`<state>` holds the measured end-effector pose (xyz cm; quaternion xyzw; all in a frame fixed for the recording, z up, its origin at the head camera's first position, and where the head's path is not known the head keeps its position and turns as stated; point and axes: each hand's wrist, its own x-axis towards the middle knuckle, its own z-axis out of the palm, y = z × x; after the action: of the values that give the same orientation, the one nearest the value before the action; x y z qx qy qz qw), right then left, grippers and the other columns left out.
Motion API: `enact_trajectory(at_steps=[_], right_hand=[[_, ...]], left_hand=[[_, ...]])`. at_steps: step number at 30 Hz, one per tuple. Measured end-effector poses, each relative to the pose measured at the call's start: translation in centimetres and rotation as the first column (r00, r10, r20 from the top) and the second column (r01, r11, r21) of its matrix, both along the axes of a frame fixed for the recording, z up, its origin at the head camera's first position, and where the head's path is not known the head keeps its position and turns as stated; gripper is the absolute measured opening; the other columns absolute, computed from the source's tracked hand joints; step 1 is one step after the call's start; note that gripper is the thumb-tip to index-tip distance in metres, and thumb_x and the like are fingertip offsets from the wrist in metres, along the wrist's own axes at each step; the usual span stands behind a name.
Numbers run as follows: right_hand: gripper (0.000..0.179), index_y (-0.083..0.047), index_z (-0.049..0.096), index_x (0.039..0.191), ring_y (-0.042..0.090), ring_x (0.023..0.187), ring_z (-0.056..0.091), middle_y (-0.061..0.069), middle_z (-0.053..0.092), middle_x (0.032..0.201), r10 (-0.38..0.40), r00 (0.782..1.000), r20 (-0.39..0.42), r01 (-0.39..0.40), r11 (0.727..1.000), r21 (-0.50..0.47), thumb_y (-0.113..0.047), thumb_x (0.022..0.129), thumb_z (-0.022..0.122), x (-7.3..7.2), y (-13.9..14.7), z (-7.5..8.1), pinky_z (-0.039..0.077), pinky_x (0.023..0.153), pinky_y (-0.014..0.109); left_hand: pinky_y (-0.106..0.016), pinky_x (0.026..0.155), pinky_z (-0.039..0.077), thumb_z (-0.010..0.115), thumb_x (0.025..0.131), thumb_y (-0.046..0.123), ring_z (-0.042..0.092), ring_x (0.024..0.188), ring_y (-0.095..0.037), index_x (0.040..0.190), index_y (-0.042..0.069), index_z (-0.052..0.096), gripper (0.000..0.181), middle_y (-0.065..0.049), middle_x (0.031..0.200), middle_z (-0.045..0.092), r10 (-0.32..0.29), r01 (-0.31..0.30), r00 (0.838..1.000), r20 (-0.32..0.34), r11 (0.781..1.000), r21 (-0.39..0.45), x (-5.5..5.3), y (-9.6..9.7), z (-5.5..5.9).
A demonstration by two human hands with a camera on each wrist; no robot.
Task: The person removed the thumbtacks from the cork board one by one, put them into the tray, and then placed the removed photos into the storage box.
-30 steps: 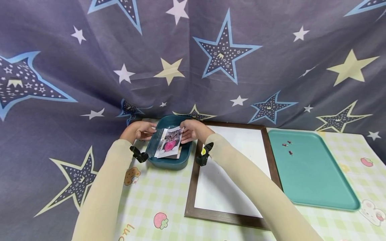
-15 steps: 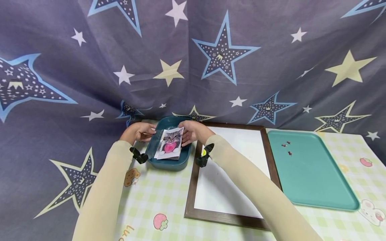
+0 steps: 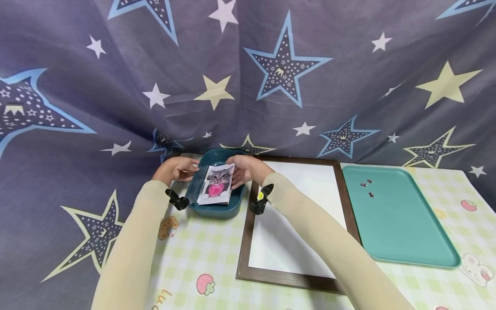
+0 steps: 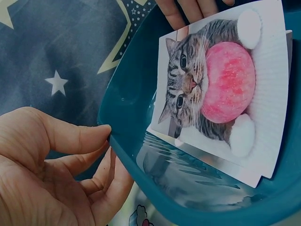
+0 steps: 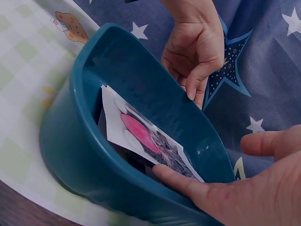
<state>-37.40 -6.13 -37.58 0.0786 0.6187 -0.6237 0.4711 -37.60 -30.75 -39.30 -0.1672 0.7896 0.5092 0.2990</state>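
A dark teal plastic basin [image 3: 214,212] stands on the table at the back, left of centre. Inside it lies a small stack of photo prints; the top photo [image 4: 225,80] shows a tabby cat with a pink heart-like shape. My left hand [image 3: 180,168] pinches the basin's left rim between thumb and fingers. At the opposite side my right hand [image 3: 245,169] reaches in over the rim, its straight index finger [image 5: 176,181] right at the photo's edge. The right thumb [image 5: 263,142] stands apart from the photo.
A brown-framed white board [image 3: 294,254] lies right of the basin, under the right forearm. Farther right is a flat turquoise tray [image 3: 403,228] holding several red push pins [image 3: 364,184]. A star-patterned curtain [image 3: 263,120] hangs close behind and to the left.
The top photo has shifted and straightened, now lying squarer over the stack. My right hand has let its corner go and eased slightly downward. My left hand keeps its place on the rim.
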Motion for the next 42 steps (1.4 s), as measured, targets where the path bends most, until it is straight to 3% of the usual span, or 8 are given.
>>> enact_trajectory(at_steps=[14, 21, 23, 30, 42], right_hand=[[0.061, 0.007, 0.025, 0.156, 0.042, 0.149, 0.034, 0.031, 0.031, 0.16, 0.015, 1.0, 0.011, -0.015, 1.0, 0.0, -0.031, 0.11, 0.038, -0.13, -0.19, -0.21, 0.033, 0.122, 0.053], [0.065, 0.008, 0.019, 0.158, 0.042, 0.151, 0.03, 0.03, 0.026, 0.163, 0.007, 1.0, 0.017, -0.007, 1.0, 0.003, -0.03, 0.109, 0.04, -0.03, -0.36, -0.27, 0.032, 0.122, 0.053], [0.065, 0.008, 0.019, 0.158, 0.042, 0.152, 0.03, 0.03, 0.026, 0.163, 0.009, 1.0, 0.017, -0.009, 1.0, 0.004, -0.03, 0.11, 0.039, -0.02, -0.39, -0.3, 0.032, 0.123, 0.053], [0.068, 0.006, 0.013, 0.16, 0.042, 0.154, 0.024, 0.029, 0.019, 0.166, 0.012, 1.0, 0.017, -0.012, 1.0, 0.008, -0.03, 0.11, 0.04, 0.06, -0.38, -0.24, 0.03, 0.124, 0.053], [0.07, 0.002, 0.006, 0.162, 0.043, 0.155, 0.019, 0.025, 0.012, 0.169, 0.028, 1.0, -0.004, -0.028, 0.999, 0.014, -0.028, 0.109, 0.04, 0.34, -0.38, -0.21, 0.03, 0.124, 0.053]], left_hand=[[-0.017, 0.072, 0.055, 0.046, 0.107, 0.01, 0.057, 0.08, -0.003, 0.164, 0.008, 0.013, 0.066, -0.003, 0.12, 0.053, -0.006, 0.006, 1.0, 0.004, 1.0, -0.006, 0.0, 0.07, -0.01], [-0.016, 0.071, 0.053, 0.044, 0.108, 0.011, 0.055, 0.08, -0.003, 0.165, 0.009, 0.012, 0.065, -0.011, 0.143, 0.042, -0.014, 0.014, 1.0, 0.002, 0.999, -0.031, 0.1, 0.06, -0.01], [-0.017, 0.071, 0.053, 0.045, 0.108, 0.011, 0.056, 0.079, -0.002, 0.165, 0.009, 0.012, 0.065, -0.009, 0.14, 0.046, -0.009, 0.009, 1.0, 0.002, 0.999, -0.03, 0.13, 0.09, 0.02], [-0.017, 0.069, 0.054, 0.048, 0.107, 0.011, 0.057, 0.073, -0.003, 0.164, 0.009, 0.016, 0.065, 0.002, 0.104, 0.057, -0.004, 0.004, 1.0, -0.009, 0.999, -0.031, 0.1, 0.12, -0.02], [-0.017, 0.069, 0.055, 0.045, 0.107, 0.009, 0.057, 0.075, -0.003, 0.163, 0.006, 0.016, 0.063, -0.003, 0.114, 0.054, -0.019, 0.019, 1.0, -0.018, 1.0, -0.025, 0.14, -0.04, -0.05]])
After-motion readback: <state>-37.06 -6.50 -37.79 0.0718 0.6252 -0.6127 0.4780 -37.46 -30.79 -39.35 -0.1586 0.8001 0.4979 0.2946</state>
